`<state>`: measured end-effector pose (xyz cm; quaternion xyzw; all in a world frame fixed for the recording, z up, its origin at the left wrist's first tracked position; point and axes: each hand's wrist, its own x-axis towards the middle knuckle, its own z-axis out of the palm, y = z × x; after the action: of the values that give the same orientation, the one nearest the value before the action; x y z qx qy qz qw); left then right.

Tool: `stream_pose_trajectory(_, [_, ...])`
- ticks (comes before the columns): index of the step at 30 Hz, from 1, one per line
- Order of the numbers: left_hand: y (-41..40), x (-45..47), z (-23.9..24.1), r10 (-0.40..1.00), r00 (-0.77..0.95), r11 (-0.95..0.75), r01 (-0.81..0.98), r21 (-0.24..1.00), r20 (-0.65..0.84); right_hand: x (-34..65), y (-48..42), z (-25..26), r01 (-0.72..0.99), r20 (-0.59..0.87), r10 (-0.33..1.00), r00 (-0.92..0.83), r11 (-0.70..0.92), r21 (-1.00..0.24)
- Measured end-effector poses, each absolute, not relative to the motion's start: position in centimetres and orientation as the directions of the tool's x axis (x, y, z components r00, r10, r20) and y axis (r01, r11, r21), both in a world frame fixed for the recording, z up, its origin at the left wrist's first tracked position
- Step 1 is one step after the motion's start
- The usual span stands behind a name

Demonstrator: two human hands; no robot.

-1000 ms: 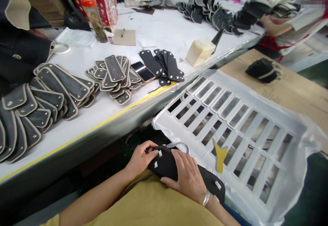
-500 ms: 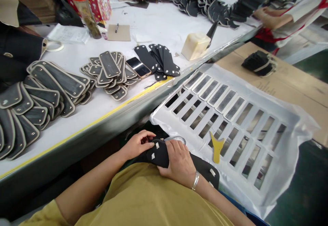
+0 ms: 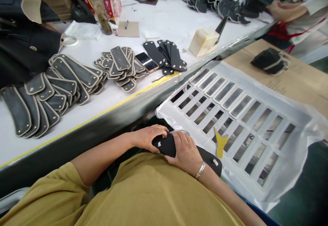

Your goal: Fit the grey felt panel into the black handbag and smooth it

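A long black strap-like panel (image 3: pixel 167 144) with small white tabs on it lies across my lap, close to my body. My left hand (image 3: pixel 150 138) grips its left end, thumb on the near face and fingers curled over the far edge. Wrapped over its middle is my right hand (image 3: pixel 186 151), with a bracelet on the wrist. The panel's right end (image 3: pixel 211 159) sticks out past that wrist. Just right of my hands, a yellow Y-shaped tool (image 3: pixel 220 142) lies on a white slotted tray (image 3: pixel 205 147). Grey-black pieces (image 3: pixel 222 92) fill part of the tray's far row.
On the white table (image 3: pixel 164 21) lie piles of pale-edged black pieces (image 3: pixel 64 82), a phone (image 3: pixel 147 62), black tabbed panels (image 3: pixel 170 55) and a cream block (image 3: pixel 203 41). A red-lidded bottle (image 3: pixel 99 11) stands behind. Cardboard (image 3: pixel 294 75) lies right; a person's arm (image 3: pixel 289 12) shows far right.
My left hand has closed further around the panel's left end, covering more of it. My right hand stays on its middle. The whole view has shifted slightly.
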<state>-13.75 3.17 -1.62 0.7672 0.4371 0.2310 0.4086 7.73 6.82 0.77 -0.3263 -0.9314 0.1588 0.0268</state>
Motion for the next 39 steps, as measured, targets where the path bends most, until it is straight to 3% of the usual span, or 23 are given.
stream_pose_trajectory(7, [3.0, -13.7, -1.9, 0.881, 0.473, -0.245, 0.447, 0.860, 0.005, 9.6, 7.8, 0.9, 0.603, -0.157, 0.589, -0.793, 0.720, -0.344])
stream_pose_trajectory(14, [2.6, -13.7, -2.1, 0.915, 0.401, -0.161, 0.443, 0.882, -0.034, 8.1, 7.6, 0.7, 0.680, -0.197, 0.653, -0.731, 0.673, -0.292])
stream_pose_trajectory(23, [2.0, -13.5, -2.8, 0.935, 0.344, -0.070, 0.411, 0.909, -0.084, 7.6, 9.4, 1.4, 0.695, -0.358, 0.596, -0.719, 0.611, -0.379])
stream_pose_trajectory(30, [0.4, -13.2, -4.8, 0.948, 0.280, 0.085, 0.233, 0.969, -0.151, 7.9, 10.5, 0.5, 0.677, -0.423, 0.529, -0.736, 0.580, -0.453])
stream_pose_trajectory(39, [-0.5, -12.5, -6.5, 0.967, 0.177, 0.176, 0.067, 0.982, -0.185, 7.3, 10.5, 0.6, 0.714, -0.410, 0.586, -0.699, 0.554, -0.428])
